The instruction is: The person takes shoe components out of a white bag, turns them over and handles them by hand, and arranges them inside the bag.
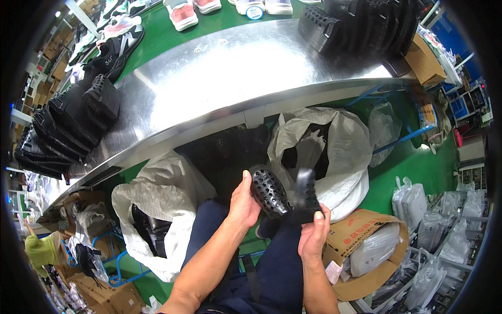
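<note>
Over my lap, my left hand (244,203) grips a black plastic shoe tree (269,191) dotted with round holes, its thumb along one edge. My right hand (315,234) pinches a second black shoe tree (306,199) by its lower end; its upper part is smeared by motion. The two pieces sit side by side, close together at their lower ends. Beyond them stands an open white woven sack (348,157) with dark contents. Another open white sack (157,196), with shiny black pieces inside, is left of my knees.
Ahead runs a metal-edged bench (209,68). Black shoe trees stand in a row (68,123) at its left and in another row (361,26) at its right. Sneakers (180,14) line the green belt. A cardboard box (366,251) with wrapped things lies beside my right forearm.
</note>
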A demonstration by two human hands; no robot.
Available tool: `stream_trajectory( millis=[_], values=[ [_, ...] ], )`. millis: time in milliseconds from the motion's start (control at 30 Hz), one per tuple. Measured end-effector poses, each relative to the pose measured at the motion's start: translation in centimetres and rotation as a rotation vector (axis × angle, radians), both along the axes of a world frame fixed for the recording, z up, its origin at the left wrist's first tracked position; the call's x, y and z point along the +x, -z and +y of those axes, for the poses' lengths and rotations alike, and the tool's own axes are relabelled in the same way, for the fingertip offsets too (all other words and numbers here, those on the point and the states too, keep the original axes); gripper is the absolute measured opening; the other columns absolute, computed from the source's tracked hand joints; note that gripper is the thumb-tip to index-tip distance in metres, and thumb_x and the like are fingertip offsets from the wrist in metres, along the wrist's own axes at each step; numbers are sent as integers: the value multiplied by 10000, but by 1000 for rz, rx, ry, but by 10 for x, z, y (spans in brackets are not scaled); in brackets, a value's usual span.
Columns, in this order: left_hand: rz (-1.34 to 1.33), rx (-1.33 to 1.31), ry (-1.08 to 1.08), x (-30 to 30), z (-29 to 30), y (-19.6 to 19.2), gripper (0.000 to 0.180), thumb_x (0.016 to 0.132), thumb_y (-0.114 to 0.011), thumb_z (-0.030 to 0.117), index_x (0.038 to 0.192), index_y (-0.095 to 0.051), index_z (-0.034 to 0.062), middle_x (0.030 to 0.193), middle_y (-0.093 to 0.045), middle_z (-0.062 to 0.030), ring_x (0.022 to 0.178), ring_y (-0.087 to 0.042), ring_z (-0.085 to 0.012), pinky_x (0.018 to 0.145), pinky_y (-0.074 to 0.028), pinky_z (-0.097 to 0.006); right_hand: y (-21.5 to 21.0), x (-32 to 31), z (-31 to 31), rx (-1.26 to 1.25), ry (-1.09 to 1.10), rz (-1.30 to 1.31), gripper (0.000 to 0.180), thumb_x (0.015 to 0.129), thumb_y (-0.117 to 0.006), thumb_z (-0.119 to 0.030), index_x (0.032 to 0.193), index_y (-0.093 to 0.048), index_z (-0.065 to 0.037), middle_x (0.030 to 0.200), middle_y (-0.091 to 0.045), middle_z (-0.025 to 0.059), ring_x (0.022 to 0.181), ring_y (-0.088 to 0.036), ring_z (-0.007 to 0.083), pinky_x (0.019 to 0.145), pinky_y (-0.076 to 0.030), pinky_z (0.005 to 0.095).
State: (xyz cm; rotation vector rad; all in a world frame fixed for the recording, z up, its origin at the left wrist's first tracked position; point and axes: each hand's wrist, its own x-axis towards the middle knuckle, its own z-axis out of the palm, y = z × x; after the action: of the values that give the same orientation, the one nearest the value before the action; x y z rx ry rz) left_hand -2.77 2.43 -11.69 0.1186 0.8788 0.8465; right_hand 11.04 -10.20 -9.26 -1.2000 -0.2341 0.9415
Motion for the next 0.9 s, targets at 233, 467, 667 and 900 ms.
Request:
stream_trajectory(
  millis=[233,467,667,900],
  values=[
    [-104,-107,25,-5,4,-12,605,985,-471,561,1276,-529,34,1244,-600,-139,1145,-594,-299,971,-487,-544,-19,15,0,58,28,7,424,954,-548,-294,1274,-432,-42,1153,-566,113,1020,-559,188,907,-464,339],
    [-41,-9,79,-1,-1,-10,373,989,-563,426,1163,-611,99,1082,-677,-50,1016,-653,-214,884,-544,-460,-11,3,-5,-63,-195,-460,513,953,-564,-357,1263,-451,35,1214,-546,146,1101,-527,213,987,-415,340],
    [-116,-42,18,19,-5,-36,293,976,-607,355,1126,-595,104,1066,-654,-39,1008,-623,-181,931,-507,-398,-2,-11,12,-185,-313,-699,508,954,-595,-347,1265,-449,27,1217,-567,234,1128,-562,318,995,-424,409],
    [69,156,70,13,-20,-7,352,965,-645,270,1218,-507,68,1098,-615,-48,1000,-607,-174,908,-519,-370,-15,-19,19,-373,-476,-718,551,905,-695,-296,1279,-450,25,1156,-588,167,1049,-580,228,900,-476,348]
  ],
)
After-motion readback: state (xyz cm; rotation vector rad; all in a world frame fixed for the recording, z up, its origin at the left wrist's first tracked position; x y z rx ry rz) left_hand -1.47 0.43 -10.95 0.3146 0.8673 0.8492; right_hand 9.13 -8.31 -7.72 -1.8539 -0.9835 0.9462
